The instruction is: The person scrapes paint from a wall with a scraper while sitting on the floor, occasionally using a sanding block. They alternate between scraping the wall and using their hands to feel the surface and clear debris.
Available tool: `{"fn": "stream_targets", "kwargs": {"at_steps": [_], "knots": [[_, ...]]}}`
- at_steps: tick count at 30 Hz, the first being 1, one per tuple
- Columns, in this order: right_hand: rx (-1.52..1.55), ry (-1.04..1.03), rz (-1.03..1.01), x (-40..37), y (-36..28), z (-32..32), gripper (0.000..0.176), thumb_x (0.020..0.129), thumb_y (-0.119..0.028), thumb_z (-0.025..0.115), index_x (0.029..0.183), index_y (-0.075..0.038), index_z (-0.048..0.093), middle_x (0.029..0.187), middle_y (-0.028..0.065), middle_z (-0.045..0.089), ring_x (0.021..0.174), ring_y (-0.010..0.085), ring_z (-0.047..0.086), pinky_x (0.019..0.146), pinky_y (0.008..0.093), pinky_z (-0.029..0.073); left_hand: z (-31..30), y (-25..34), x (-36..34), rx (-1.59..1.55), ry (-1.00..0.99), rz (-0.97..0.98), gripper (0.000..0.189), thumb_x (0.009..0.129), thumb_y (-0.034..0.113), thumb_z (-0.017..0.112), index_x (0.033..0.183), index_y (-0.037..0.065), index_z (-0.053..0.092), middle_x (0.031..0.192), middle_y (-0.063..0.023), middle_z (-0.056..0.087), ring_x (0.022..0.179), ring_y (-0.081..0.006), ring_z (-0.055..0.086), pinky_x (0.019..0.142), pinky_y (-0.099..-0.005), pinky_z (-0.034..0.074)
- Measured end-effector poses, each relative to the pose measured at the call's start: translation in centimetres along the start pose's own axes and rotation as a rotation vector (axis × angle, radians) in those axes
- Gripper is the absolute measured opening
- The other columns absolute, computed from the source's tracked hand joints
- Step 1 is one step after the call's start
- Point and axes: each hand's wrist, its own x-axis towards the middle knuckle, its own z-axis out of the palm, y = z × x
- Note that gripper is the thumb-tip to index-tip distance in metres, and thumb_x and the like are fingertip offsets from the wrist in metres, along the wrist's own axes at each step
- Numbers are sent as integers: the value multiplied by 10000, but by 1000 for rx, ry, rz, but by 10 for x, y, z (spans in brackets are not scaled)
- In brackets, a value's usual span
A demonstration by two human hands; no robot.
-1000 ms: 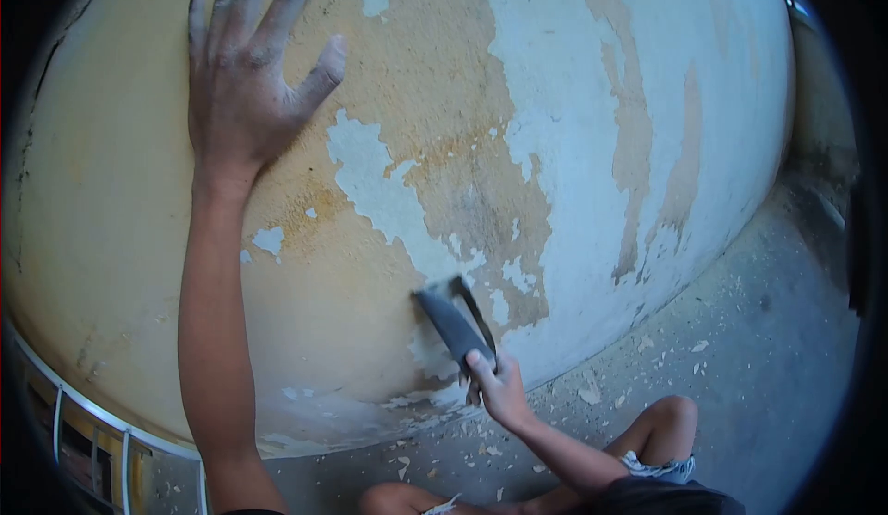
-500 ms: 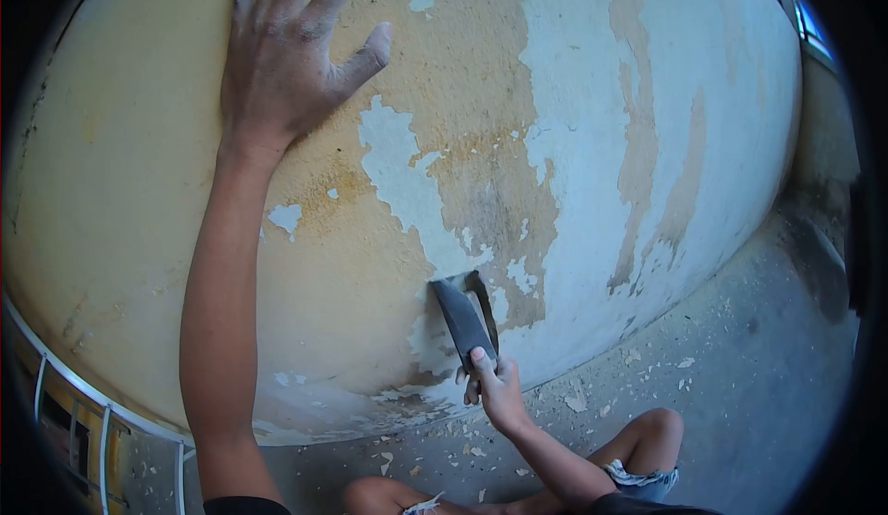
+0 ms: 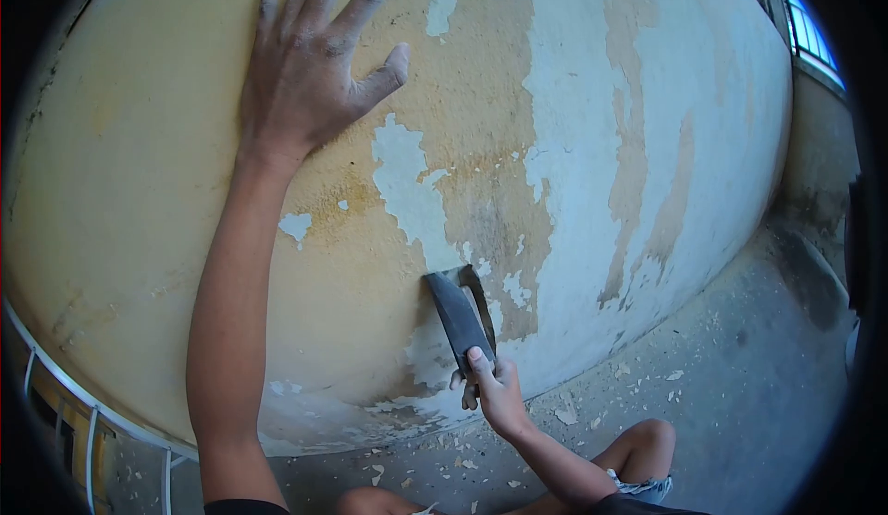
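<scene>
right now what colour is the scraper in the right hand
Dark grey; the scraper in the right hand shows best in the head view.

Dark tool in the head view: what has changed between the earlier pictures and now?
The dark tool, gripped in the right hand, has moved slightly up the wall. The camera view has shifted too, showing more of the barred window at upper right. Nothing was taken hold of or let go. The left hand stays spread against the same part of the wall.
</scene>
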Motion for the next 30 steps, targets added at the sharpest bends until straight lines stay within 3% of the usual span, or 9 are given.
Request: {"fn": "stream_targets", "kwargs": {"at_steps": [4,5,8,9,11,14,21,26,30], "knots": [[-38,-32,-146,30,-71,22,464,997,-486,496,956,-28,554,658,60,622,445,83,505,415,228,396,10,-3,-2,63,75,22,690,779,460,585,1397,167,492,1502,-160,352,1445,-361,237,1189,-567,118],[-40,-58,-206,40,-91,27,482,992,-510,491,933,-35,546,663,58,623,459,81,502,435,231,407,-1,2,-1,8,-24,-39,676,786,448,586,1395,169,494,1504,-159,348,1449,-358,229,1192,-560,118],[1,-49,-271,53,-104,39,493,992,-520,482,924,-35,541,670,58,626,465,83,499,450,234,415,8,-5,-3,47,56,14,684,788,465,577,1398,167,491,1506,-160,344,1455,-360,213,1191,-565,121],[-11,-31,-244,47,-87,36,494,992,-519,482,935,-32,540,672,58,626,463,86,503,445,232,413,12,-9,-6,43,71,15,684,788,465,577,1398,167,491,1506,-160,344,1455,-360,213,1191,-565,121],[-19,-4,-130,22,-38,25,470,1004,-482,477,1020,-18,553,673,59,628,442,91,508,429,235,414,21,-16,-4,39,154,70,620,846,444,561,1443,324,446,1548,-28,336,1455,-273,252,1198,-560,137],[23,6,-58,2,4,14,497,997,-473,498,1138,-2,564,676,52,629,429,88,496,418,235,399,16,-13,-3,67,168,77,608,837,433,581,1422,318,463,1514,-44,377,1435,-267,290,1191,-558,191],[53,-64,-276,44,-130,29,457,996,-495,491,923,-46,541,683,58,625,476,82,505,445,245,404,16,-13,-2,37,142,67,611,849,388,575,1440,280,457,1538,-49,348,1448,-295,258,1194,-551,148],[-22,-33,-35,6,-12,-6,434,1006,-473,484,948,-46,541,692,61,621,478,83,502,459,242,407,11,-11,-2,47,146,42,625,843,379,583,1444,271,451,1541,-53,340,1449,-296,255,1194,-551,148],[88,-51,-7,5,-29,-12,409,1007,-458,492,925,-60,538,674,44,598,492,82,498,475,239,420,10,-12,2,51,110,32,629,838,368,582,1444,266,450,1540,-53,342,1449,-296,256,1196,-550,150]]}}
